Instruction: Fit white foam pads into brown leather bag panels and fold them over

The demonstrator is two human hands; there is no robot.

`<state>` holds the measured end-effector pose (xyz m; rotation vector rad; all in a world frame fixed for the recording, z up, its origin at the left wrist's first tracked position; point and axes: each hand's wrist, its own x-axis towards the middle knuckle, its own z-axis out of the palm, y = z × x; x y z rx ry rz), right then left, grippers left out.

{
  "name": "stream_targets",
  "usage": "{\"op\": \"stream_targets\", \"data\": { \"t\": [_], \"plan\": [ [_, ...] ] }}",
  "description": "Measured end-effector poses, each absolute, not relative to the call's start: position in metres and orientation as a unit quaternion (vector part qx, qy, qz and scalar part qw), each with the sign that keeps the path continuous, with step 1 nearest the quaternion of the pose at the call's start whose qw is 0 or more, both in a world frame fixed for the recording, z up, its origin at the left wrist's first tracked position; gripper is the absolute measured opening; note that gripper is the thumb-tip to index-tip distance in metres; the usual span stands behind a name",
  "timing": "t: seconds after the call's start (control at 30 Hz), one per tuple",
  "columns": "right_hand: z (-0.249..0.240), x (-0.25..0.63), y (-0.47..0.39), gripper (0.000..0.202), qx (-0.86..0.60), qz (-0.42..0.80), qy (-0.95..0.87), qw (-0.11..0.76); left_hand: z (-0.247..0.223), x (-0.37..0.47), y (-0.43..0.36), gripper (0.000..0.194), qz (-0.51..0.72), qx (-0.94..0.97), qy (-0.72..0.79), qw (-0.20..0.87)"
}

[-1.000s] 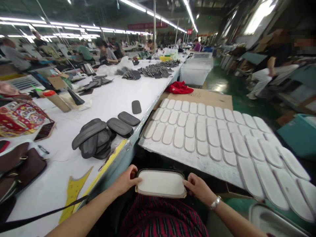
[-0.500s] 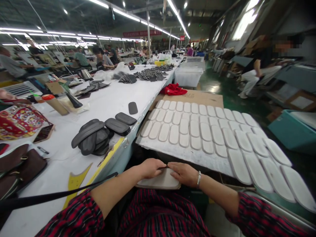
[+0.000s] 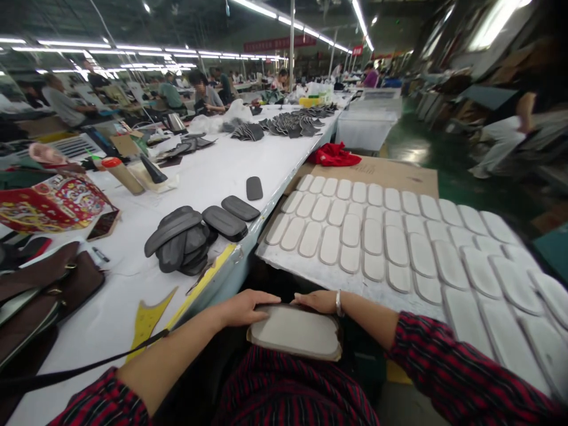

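A pale oblong pad [image 3: 296,332] with a darker rim lies in front of my body, close to the plaid shirt. My left hand [image 3: 249,306] holds its far left edge, fingers stretched along the rim and thumb over the top. At the far right edge, my right hand [image 3: 316,300], with a silver bracelet at the wrist, has its fingers bent over the rim. The fingertips of the two hands are a little apart. What lies under the pad is mostly hidden.
Rows of similar pale pads [image 3: 373,236] cover a board at the right. On the white table [image 3: 222,171] are a pile of dark grey pads [image 3: 180,239], a yellow template [image 3: 151,316] and a brown bag [image 3: 66,290]. A red cloth [image 3: 336,155] lies behind the board.
My hands have drawn apart along the far edge, uncovering more of the pad's top. The view has turned left, so the surroundings appear further right.
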<state>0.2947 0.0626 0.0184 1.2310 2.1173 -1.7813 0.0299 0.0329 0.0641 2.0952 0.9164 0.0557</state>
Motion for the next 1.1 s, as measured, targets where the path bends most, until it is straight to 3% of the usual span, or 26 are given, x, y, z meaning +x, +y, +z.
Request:
{"op": "stream_targets", "data": {
  "t": [0.2, 0.3, 0.43, 0.53, 0.67, 0.8, 0.93, 1.1],
  "plan": [
    [0.017, 0.268, 0.061, 0.060, 0.361, -0.594, 0.712, 0.096, 0.063, 0.029, 0.030, 0.042, -0.006, 0.891, 0.301, 0.341],
    [0.020, 0.261, 0.060, 0.053, 0.317, -0.533, 0.781, 0.070, 0.064, 0.030, 0.034, 0.042, -0.048, 0.922, 0.271, 0.272],
    [0.024, 0.257, 0.058, 0.049, 0.370, -0.418, 0.828, 0.051, 0.070, 0.032, 0.033, 0.041, -0.065, 0.932, 0.279, 0.222],
    [0.039, 0.272, 0.049, 0.053, 0.406, -0.369, 0.836, -0.022, 0.079, 0.037, 0.016, 0.046, -0.023, 0.923, 0.332, 0.195],
    [0.063, 0.314, -0.002, 0.043, 0.417, -0.270, 0.855, -0.147, 0.076, 0.055, -0.028, 0.064, 0.055, 0.935, 0.304, 0.177],
    [0.056, 0.337, -0.071, 0.032, 0.377, -0.158, 0.903, -0.130, 0.056, 0.081, -0.061, 0.053, 0.068, 0.938, 0.305, 0.147],
    [0.037, 0.325, -0.099, 0.018, 0.383, -0.055, 0.901, -0.198, 0.046, 0.093, -0.066, 0.041, 0.062, 0.936, 0.329, 0.107],
    [0.044, 0.308, -0.096, 0.015, 0.463, -0.090, 0.853, -0.223, 0.047, 0.094, -0.068, 0.026, 0.077, 0.927, 0.355, 0.095]
  ]
}}
